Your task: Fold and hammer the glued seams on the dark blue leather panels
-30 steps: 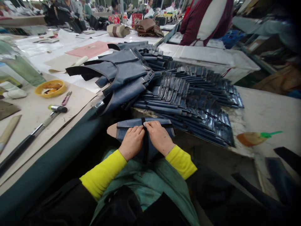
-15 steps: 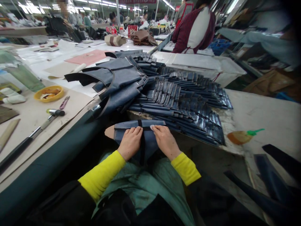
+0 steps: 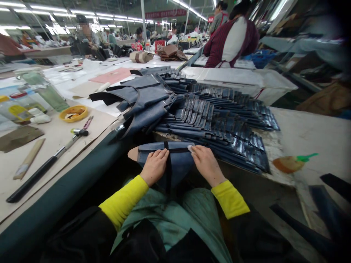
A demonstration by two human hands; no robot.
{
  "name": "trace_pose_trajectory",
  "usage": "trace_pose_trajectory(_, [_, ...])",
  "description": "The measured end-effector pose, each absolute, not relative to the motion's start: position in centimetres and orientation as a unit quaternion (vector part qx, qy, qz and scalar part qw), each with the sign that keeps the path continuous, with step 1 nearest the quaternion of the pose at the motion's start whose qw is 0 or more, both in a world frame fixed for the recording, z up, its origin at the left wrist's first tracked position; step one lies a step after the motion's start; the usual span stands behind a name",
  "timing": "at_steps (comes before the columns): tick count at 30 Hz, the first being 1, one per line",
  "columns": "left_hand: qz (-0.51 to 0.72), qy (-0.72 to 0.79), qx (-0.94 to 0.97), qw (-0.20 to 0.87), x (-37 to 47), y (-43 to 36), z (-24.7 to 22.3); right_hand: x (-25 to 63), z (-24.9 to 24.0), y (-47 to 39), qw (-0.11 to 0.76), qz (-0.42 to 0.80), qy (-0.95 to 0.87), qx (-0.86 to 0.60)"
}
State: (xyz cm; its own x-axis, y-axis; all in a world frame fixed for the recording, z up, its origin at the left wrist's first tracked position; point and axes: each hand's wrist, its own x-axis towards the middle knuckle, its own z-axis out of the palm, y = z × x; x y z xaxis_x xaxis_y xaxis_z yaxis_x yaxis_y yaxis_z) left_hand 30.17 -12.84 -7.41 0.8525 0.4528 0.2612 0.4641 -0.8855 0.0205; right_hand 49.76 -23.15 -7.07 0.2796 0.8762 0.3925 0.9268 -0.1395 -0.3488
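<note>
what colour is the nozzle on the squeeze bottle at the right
The nozzle is bright green, best seen in the head view.

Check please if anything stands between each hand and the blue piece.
A small white wad, in the fingertips of the right hand, lies against the right end of the blue piece. Nothing visible separates the left hand from it: its fingers touch it.

Busy workshop, hammer (image 3: 61, 149), stacked blue pieces (image 3: 197, 113), long ceiling lights (image 3: 109, 15)
</note>
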Motion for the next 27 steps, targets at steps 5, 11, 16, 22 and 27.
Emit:
trace_pose_trajectory(5, [-0.151, -0.265, -0.952, 0.011, 28.7, -12.9, -7.9, 44.5, -6.3, -21.1, 0.285, -0.005, -0.664, -0.692])
trace_pose_trajectory(11, [-0.151, -0.287, -0.946, 0.014, 27.4, -12.4, -7.6, 42.6, -6.9, -18.4, 0.265, -0.004, -0.679, -0.685])
trace_pose_trajectory(16, [-0.155, -0.302, -0.941, 0.004, 26.4, -11.7, -7.6, 41.4, -7.9, -17.4, 0.227, 0.002, -0.689, -0.688])
trace_pose_trajectory(22, [-0.161, -0.325, -0.932, -0.002, 25.0, -10.7, -7.9, 39.6, -7.6, -16.5, 0.216, 0.0, -0.698, -0.683])
trace_pose_trajectory(27, [-0.164, -0.339, -0.926, -0.007, 23.7, -10.1, -7.9, 38.3, -7.5, -15.8, 0.196, 0.006, -0.704, -0.683])
